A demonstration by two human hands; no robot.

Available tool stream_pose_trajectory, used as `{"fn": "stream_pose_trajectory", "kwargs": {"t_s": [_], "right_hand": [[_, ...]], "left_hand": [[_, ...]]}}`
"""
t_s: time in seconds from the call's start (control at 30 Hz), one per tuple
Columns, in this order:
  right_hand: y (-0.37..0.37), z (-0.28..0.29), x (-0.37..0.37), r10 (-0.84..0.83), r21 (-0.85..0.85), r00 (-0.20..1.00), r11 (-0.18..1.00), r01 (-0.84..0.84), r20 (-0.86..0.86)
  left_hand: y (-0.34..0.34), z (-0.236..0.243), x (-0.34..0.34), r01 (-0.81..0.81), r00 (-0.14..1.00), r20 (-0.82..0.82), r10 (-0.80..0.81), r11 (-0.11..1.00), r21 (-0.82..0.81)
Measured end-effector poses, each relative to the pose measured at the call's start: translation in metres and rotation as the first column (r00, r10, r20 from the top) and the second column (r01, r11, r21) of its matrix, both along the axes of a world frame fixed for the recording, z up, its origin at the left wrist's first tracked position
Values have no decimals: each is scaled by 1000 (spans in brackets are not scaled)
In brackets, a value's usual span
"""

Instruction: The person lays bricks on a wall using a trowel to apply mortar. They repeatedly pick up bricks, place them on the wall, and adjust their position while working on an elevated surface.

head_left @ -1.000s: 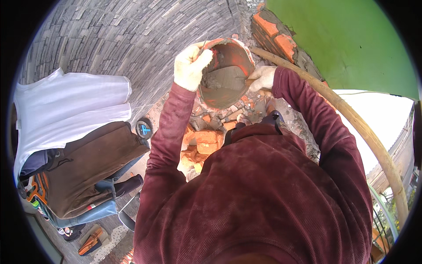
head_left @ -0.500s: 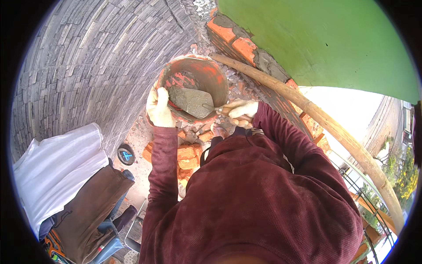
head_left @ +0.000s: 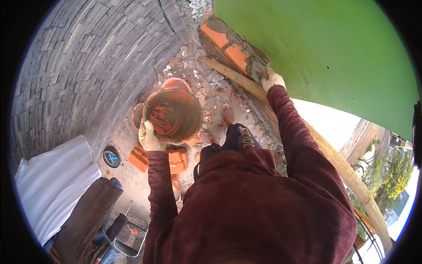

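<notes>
My gloved left hand (head_left: 149,134) grips the rim of a mortar-stained orange bucket (head_left: 176,112), which is tilted so that its streaked inside shows. My gloved right hand (head_left: 273,80) is closed on a trowel (head_left: 264,72) at the low course of orange bricks (head_left: 236,57) along the green panel (head_left: 334,48). Grey mortar lies on and beside these bricks around the trowel, whose blade is only partly visible. A wooden pole (head_left: 224,70) runs diagonally alongside the bricks, passing behind my right arm.
A grey stone-pattern wall (head_left: 88,61) rises at left. Loose bricks (head_left: 176,160) and rubble (head_left: 202,79) lie around my feet. A white cloth (head_left: 52,180), brown trousers (head_left: 88,207) and a metal-framed object (head_left: 129,251) stand lower left. Foliage (head_left: 387,180) shows beyond an opening at right.
My right hand has moved with the trowel from inside the bucket up and right to the brick course. My left hand has lowered the bucket, keeping hold of its rim.
</notes>
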State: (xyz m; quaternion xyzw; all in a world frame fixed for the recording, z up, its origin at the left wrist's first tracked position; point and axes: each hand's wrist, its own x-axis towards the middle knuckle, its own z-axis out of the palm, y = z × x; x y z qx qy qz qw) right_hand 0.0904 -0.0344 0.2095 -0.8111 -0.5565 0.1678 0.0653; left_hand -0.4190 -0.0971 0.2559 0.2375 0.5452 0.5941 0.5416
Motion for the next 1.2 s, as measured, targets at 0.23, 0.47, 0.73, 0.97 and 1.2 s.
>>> {"fn": "stream_pose_trajectory", "kwargs": {"t_s": [0.23, 0.47, 0.73, 0.97, 1.2], "right_hand": [[20, 1, -44, -97, -132, 993, 987, 88, -67], [44, -50, -9, -95, -261, 995, 960, 96, 14], [-86, 152, -71, 539, 213, 780, 843, -495, -319], [-54, 193, -216, 709, 53, 703, 705, -707, -54], [-85, 198, -246, 772, -118, 630, 636, -763, 83]], "left_hand": [[-59, 5, -61, -91, 984, -164, 75, 992, -93], [-49, 26, -21, -24, 993, -118, 14, 996, -85], [12, 85, 12, 15, 995, -102, 0, 988, 152], [54, 122, 2, 103, 994, -42, -96, 971, 215], [45, 158, -21, 63, 998, -30, -57, 954, 294]]}}
